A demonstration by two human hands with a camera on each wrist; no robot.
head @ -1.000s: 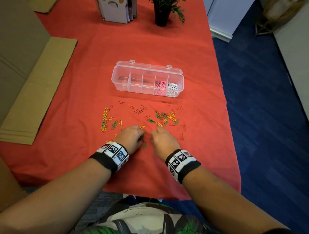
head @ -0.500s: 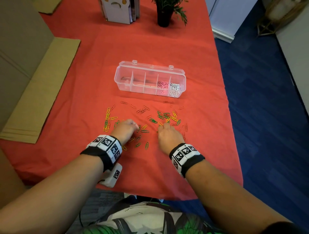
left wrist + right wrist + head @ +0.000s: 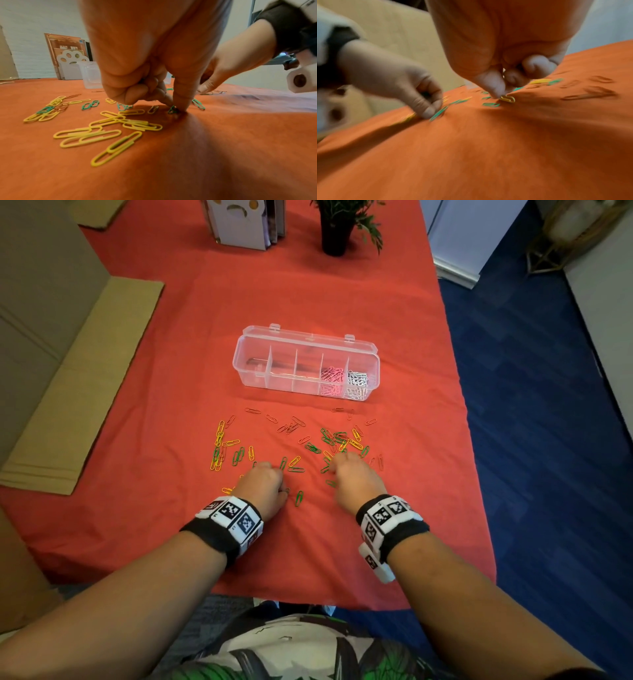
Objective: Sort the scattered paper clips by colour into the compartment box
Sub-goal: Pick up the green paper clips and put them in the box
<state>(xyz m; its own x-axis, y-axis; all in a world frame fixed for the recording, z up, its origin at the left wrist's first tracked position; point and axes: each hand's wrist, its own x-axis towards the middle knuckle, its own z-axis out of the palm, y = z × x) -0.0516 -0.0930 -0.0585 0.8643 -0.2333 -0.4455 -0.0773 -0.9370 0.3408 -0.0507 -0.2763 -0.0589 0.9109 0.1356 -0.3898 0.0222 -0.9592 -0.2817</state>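
A clear compartment box (image 3: 306, 364) sits mid-table with pink clips (image 3: 331, 374) in its fourth cell and white clips (image 3: 358, 380) in the rightmost. Yellow, green and red paper clips (image 3: 236, 450) lie scattered on the red cloth in front of it. My left hand (image 3: 265, 481) is knuckles-up among them; its thumb and forefinger (image 3: 176, 108) pinch a green clip (image 3: 172, 110) against the cloth, the other fingers curled. My right hand (image 3: 346, 467) is at the green-yellow cluster; its thumb and finger (image 3: 501, 93) pinch a yellow clip (image 3: 507, 99), though that view is blurred.
Several yellow clips (image 3: 96, 135) lie just left of my left hand. Flat cardboard (image 3: 78, 385) covers the table's left side. A book holder (image 3: 245, 224) and a potted plant (image 3: 337, 227) stand at the back. The table's right edge (image 3: 469, 460) drops to blue floor.
Both hands were close together near the front a second ago. They have spread apart and moved forward into the clips, the right hand reaching the green-yellow cluster.
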